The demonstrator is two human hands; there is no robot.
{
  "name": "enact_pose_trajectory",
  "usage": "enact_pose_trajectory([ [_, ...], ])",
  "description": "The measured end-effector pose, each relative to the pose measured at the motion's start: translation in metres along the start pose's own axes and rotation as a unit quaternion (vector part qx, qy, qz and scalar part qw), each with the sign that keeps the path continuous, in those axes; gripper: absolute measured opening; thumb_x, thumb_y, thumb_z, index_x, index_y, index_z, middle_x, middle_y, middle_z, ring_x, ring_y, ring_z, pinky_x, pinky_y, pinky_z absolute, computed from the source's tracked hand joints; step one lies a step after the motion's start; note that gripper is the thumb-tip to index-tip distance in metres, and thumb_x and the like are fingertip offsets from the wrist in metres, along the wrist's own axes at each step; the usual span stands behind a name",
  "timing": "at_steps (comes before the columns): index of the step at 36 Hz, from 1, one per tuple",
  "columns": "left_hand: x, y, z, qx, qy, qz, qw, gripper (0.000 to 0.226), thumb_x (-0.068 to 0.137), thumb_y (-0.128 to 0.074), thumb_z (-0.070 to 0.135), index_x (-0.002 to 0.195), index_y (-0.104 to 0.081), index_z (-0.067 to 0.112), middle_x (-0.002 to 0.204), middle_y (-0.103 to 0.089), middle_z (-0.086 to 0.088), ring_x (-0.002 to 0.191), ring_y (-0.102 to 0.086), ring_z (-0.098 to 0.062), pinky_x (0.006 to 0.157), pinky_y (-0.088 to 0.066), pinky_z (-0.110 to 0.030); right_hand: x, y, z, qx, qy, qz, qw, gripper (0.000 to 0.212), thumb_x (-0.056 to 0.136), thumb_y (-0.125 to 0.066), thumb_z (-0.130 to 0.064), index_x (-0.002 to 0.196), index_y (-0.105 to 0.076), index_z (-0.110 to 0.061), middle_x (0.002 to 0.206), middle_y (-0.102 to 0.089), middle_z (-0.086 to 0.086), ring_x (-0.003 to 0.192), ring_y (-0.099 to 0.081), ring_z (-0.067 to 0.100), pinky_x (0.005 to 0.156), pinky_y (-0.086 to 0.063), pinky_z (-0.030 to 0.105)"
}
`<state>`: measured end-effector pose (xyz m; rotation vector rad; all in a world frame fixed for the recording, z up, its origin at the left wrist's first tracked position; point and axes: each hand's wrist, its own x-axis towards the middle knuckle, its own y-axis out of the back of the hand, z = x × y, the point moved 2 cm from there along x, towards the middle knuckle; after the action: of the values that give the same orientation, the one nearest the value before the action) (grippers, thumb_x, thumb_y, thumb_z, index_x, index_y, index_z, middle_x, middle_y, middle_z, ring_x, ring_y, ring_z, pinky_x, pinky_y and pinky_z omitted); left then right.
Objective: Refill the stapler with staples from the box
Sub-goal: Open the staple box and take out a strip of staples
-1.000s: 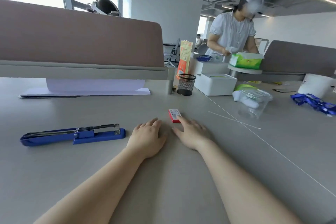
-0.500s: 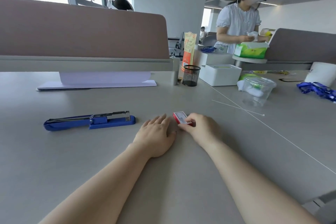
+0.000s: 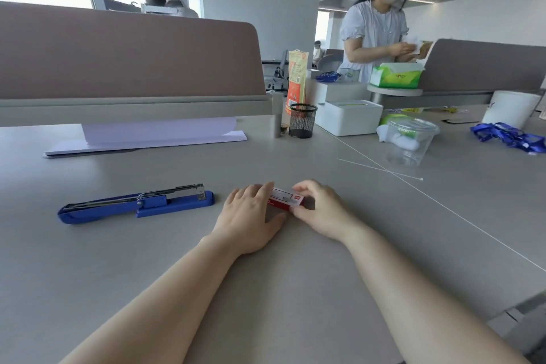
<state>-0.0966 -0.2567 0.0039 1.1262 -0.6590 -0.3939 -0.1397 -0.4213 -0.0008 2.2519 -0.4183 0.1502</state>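
Between the blue stapler (image 3: 136, 203) and the left hand (image 3: 247, 217) lay a bare strip of grey desk (image 3: 295, 289), wide enough for a hand to pass. Behind the stapler, open desk ran to the stack of white paper (image 3: 147, 139) (under the divider). The right side was crowded: mesh pen cup (image 3: 303, 120), white box (image 3: 348, 117), clear plastic cup (image 3: 410, 142).

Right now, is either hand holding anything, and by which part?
The right hand pinches the staple box at its right end, thumb below, fingers on top. The left hand touches its left end. The stapler lies untouched.
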Motion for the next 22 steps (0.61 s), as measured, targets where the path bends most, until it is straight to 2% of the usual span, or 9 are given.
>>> enact_pose_trajectory([
  [7,0.0009,-0.0006,0.0001,0.007,0.011,-0.006,1.0,0.069,0.085,-0.043,0.058,0.142,-0.022,0.025,0.142,-0.042,-0.005,0.134,-0.035,-0.025,0.116,-0.018,-0.04,0.0015,0.0003,0.0045,-0.02,0.018,0.034,0.999,0.041,0.067,-0.073,-0.039,0.102,-0.058,-0.024,0.104,-0.067,-0.002,0.105,-0.056,0.021,0.091,-0.048,0.038],
  [13,-0.0011,0.002,0.0016,-0.016,0.013,-0.008,1.0,0.069,0.082,-0.049,0.059,0.14,-0.027,0.029,0.137,-0.046,-0.007,0.131,-0.038,-0.026,0.114,-0.021,-0.037,0.001,0.0006,0.0053,-0.005,0.026,0.023,0.999,0.041,0.07,-0.073,-0.032,0.107,-0.056,-0.024,0.099,-0.059,-0.01,0.107,-0.055,0.02,0.094,-0.046,0.038],
  [19,-0.0016,0.0029,0.0015,-0.025,0.014,-0.011,1.0,0.07,0.08,-0.051,0.061,0.139,-0.028,0.031,0.137,-0.047,-0.007,0.131,-0.038,-0.024,0.114,-0.02,-0.037,0.0022,0.0006,0.0075,0.018,0.016,0.014,1.0,0.044,0.069,-0.075,-0.03,0.109,-0.056,-0.028,0.111,-0.063,0.0,0.107,-0.055,0.015,0.096,-0.045,0.035],
  [22,-0.0017,0.0032,0.0003,-0.03,0.016,-0.002,0.999,0.069,0.079,-0.051,0.062,0.138,-0.029,0.033,0.134,-0.05,-0.006,0.129,-0.04,-0.024,0.111,-0.022,-0.036,0.0013,0.001,0.0054,0.036,0.013,0.006,0.999,0.046,0.071,-0.076,-0.024,0.112,-0.056,-0.025,0.114,-0.063,0.004,0.105,-0.055,0.014,0.093,-0.042,0.028],
])
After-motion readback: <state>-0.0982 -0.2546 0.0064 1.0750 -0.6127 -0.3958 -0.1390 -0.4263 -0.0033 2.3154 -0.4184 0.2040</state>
